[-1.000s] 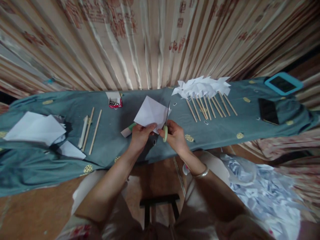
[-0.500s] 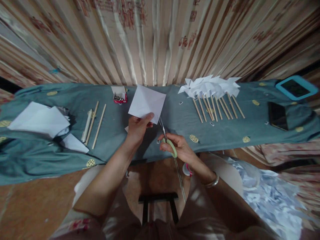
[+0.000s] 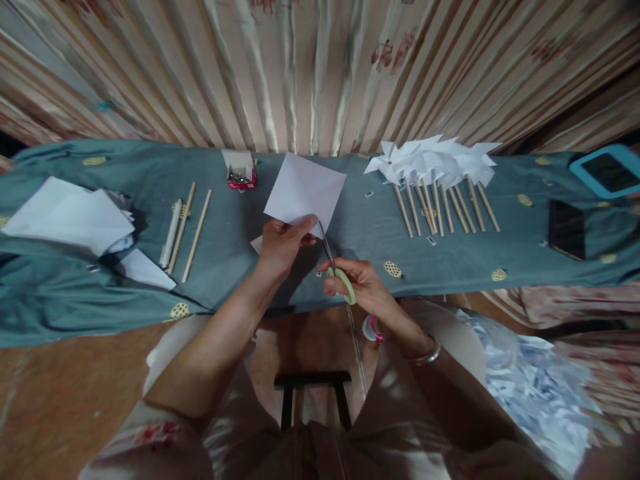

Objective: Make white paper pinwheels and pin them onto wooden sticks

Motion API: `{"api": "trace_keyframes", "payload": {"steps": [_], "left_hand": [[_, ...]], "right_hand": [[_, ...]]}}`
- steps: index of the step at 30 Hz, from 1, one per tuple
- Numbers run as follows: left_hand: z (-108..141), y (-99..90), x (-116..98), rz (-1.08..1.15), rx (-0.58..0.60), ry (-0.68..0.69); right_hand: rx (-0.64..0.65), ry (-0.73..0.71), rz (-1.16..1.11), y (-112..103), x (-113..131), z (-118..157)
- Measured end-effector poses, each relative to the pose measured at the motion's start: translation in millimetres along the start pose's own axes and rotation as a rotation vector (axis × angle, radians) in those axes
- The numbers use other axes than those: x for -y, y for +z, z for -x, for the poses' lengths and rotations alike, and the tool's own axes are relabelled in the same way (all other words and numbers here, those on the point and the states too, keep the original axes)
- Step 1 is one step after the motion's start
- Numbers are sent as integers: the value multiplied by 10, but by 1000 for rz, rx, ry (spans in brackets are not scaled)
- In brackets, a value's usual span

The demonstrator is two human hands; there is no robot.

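A square sheet of white paper [image 3: 306, 188] with faint creases is pinched at its lower edge by my left hand [image 3: 283, 247], thumb on top. My right hand [image 3: 357, 283] is closed on green-handled scissors [image 3: 345, 285], fingers in the loops. The scissor blades reach up to the paper's near corner, just right of my left thumb, and overlap it there. Partly hidden behind my left hand, another white paper piece [image 3: 257, 245] lies on the cloth. Beyond the hands stands a small red box [image 3: 242, 179] of metal pins or tacks with its lid up.
The table has a green cloth [image 3: 225, 233]. At left lie stacked paper [image 3: 65, 217], wooden sticks [image 3: 197, 235] and a white tube [image 3: 172, 233]. Paper pinwheels on sticks [image 3: 435, 162], a dark phone [image 3: 567, 229] and a blue-framed tablet [image 3: 607, 171] lie at right. A curtain [image 3: 320, 73] hangs behind.
The scissor blades have moved from beside the paper's near corner onto it. The camera view has shifted slightly. Both hands keep their holds.
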State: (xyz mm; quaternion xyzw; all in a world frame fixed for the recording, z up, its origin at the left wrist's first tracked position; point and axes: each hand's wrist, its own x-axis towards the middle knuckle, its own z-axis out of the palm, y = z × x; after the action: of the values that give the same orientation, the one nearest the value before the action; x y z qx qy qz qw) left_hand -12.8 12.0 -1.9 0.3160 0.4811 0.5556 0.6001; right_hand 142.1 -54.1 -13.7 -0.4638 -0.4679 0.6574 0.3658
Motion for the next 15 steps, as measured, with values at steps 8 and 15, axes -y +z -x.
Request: {"api": "trace_keyframes", "payload": {"steps": [8, 15], "left_hand": [[9, 6, -5, 10, -8, -4], [-7, -13, 26, 7, 1, 5]], "right_hand": [[-15, 6, -40, 25, -2, -1], [10, -1, -16, 16, 4, 2]]}}
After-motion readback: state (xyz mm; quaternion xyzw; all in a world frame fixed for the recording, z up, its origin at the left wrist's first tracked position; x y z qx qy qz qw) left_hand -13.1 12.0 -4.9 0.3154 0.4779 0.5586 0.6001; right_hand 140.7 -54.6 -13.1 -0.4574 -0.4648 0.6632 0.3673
